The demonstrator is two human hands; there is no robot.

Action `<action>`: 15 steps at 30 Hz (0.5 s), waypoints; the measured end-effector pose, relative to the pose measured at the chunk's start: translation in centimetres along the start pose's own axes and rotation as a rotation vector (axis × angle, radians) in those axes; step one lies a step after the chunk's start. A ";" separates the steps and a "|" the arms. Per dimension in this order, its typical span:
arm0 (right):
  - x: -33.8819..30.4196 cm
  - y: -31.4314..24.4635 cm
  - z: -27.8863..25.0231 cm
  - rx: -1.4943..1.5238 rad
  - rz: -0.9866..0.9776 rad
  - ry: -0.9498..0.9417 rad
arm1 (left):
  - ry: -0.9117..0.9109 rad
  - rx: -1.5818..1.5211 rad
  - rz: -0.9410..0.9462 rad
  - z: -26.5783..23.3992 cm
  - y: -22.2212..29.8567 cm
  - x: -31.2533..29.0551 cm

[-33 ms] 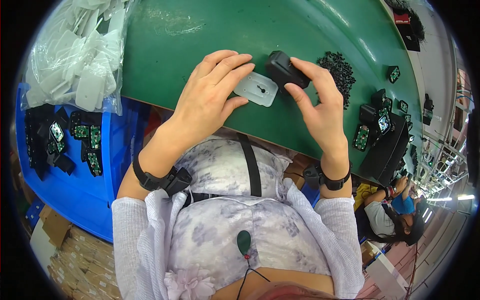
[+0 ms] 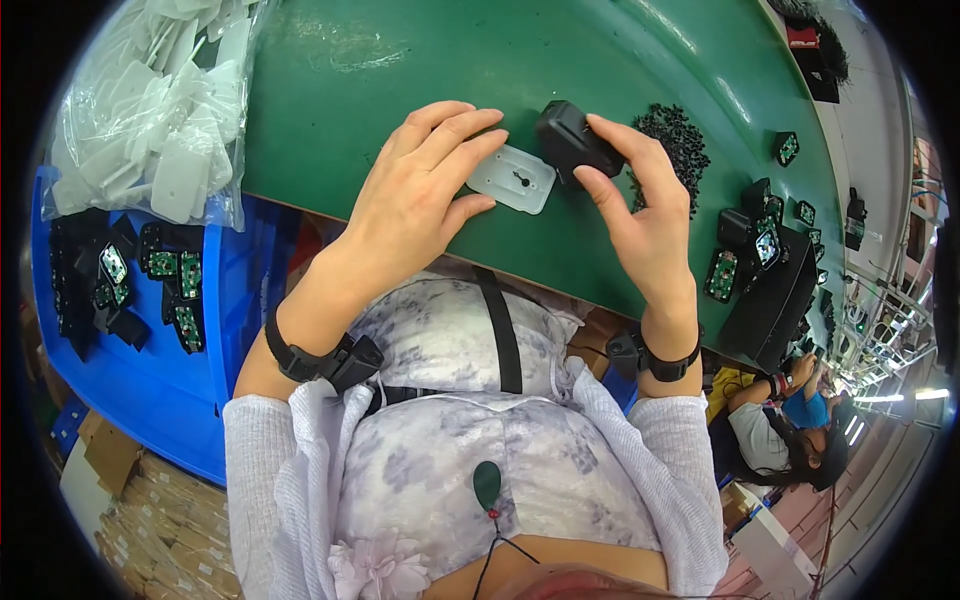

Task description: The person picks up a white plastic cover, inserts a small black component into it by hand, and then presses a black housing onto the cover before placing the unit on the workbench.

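On the green table, a translucent white plastic plate [image 2: 515,182] lies flat with a dark keyhole-shaped slot in its middle. My left hand [image 2: 425,180] holds the plate's left end between thumb and fingers, the fingers fairly straight. A black plastic housing [image 2: 572,140] with rounded corners is pinched between the thumb and fingers of my right hand [image 2: 645,195]. It is tilted just right of the plate, close to its edge; its underside is hidden. Just beyond my right fingers is a pile of small black parts [image 2: 680,150].
A clear bag of white plastic plates [image 2: 180,165] lies at the far left, above a blue bin [image 2: 150,385] holding black housings with green circuit boards [image 2: 188,325]. More housings with boards [image 2: 722,272] surround a black box [image 2: 775,310] at right. Another person [image 2: 770,430] sits beyond.
My right hand has shifted the black housing very slightly to the right. The left hand and the plate stay in place.
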State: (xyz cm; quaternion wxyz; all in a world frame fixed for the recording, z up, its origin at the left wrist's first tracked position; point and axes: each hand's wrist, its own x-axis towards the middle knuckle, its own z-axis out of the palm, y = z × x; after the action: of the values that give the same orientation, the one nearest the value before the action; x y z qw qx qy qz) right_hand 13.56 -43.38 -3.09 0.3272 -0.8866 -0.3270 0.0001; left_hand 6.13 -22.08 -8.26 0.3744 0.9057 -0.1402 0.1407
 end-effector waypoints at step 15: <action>0.2 -2.9 1.3 -0.145 -0.250 -0.133 | -0.008 -0.121 -0.044 -0.8 0.2 -0.1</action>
State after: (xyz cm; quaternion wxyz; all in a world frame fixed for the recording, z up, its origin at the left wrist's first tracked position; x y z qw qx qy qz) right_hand 11.77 -40.84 -2.44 0.2375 -0.8583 -0.4549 -0.0056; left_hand 5.81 -21.64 -7.61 0.4310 0.8848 -0.1301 0.1203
